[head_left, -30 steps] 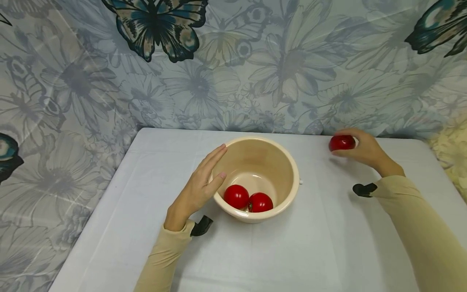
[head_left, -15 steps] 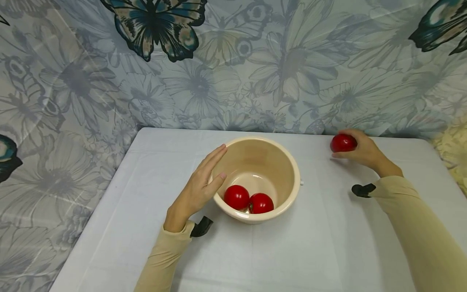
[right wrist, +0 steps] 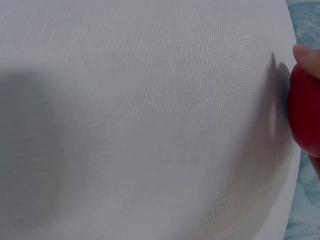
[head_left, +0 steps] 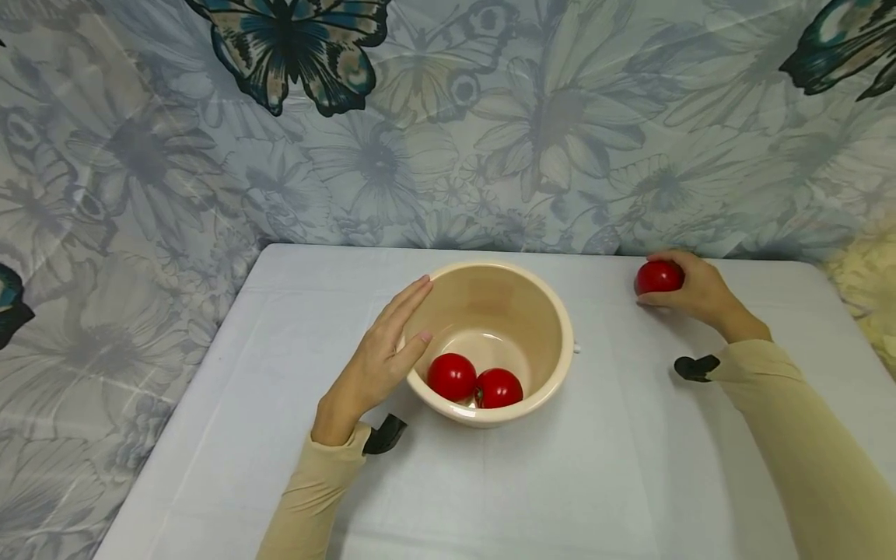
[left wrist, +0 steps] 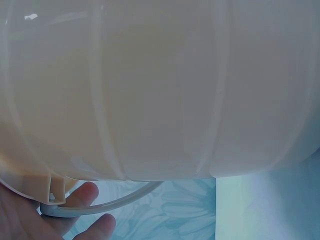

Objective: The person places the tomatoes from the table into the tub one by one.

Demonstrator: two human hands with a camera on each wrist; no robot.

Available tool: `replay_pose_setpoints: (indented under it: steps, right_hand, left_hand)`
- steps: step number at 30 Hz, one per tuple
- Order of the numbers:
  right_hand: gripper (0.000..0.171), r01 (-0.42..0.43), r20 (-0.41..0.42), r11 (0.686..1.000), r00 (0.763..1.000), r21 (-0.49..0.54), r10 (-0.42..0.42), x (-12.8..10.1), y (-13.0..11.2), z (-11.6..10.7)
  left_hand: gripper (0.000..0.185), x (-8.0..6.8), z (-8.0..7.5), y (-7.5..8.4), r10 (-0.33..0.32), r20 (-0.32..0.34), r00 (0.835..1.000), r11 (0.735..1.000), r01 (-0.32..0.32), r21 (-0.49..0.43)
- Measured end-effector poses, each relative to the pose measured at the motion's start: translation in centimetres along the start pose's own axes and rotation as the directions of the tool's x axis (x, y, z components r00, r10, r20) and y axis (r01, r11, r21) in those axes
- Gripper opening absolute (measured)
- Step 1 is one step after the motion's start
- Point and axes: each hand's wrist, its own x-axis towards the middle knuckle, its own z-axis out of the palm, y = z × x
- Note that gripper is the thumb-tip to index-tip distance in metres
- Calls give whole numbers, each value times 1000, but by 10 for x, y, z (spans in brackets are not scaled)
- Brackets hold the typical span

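Observation:
My right hand (head_left: 689, 292) grips a shiny red tomato (head_left: 659, 278) near the table's back right edge, thumb on the near side and fingers on the far side. In the right wrist view, part of that tomato (right wrist: 306, 110) shows at the right edge, with a fingertip (right wrist: 306, 57) on it. A cream plastic bucket (head_left: 560, 373) stands mid-table, with two more tomatoes (head_left: 451, 377) lying together at its bottom. My left hand (head_left: 378, 354) rests along the bucket's left rim with fingers extended. In the left wrist view, fingers (left wrist: 85, 195) show beside the bucket's curved handle (left wrist: 110, 206).
A white cloth covers the table (head_left: 595, 482). Behind it and at the left hangs a floral and butterfly-print curtain (head_left: 448, 155). Pale yellow ruffled material (head_left: 868, 288) lies past the right edge. A black piece (head_left: 385, 434) sticks out at the left sleeve cuff.
The tomato in my right hand has come slightly lower, closer to its shadow on the table. My left hand and the bucket have stayed put.

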Motion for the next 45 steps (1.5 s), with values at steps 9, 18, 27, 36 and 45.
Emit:
replay_pose_setpoints:
  steps: [9,18,27,36,45]
  right_hand:
    - [77,43,-78,999,996,-5,-43,-7,-4,-2]
    - [76,60,-115,998,992,9,-59,-14,-14,-4]
    - [73,73,-98,997,993,39,-69,-23,-25,-5]
    - [72,118,-109,992,988,37,-113,-26,-42,-9]
    - [73,174,-127,984,978,50,-166,-30,-61,-10]
  left_hand:
    - [59,-1,-1,1,10,-6,1000,1000,-10,2]
    - [61,0,1,2,17,-12,1000,1000,-17,-15]
    - [60,0,1,2,9,-6,1000,1000,-9,-6]
    - [60,0,0,1,2,-10,1000,1000,-3,-8]
    - [60,-1,-1,1,17,-11,1000,1000,-17,-14]
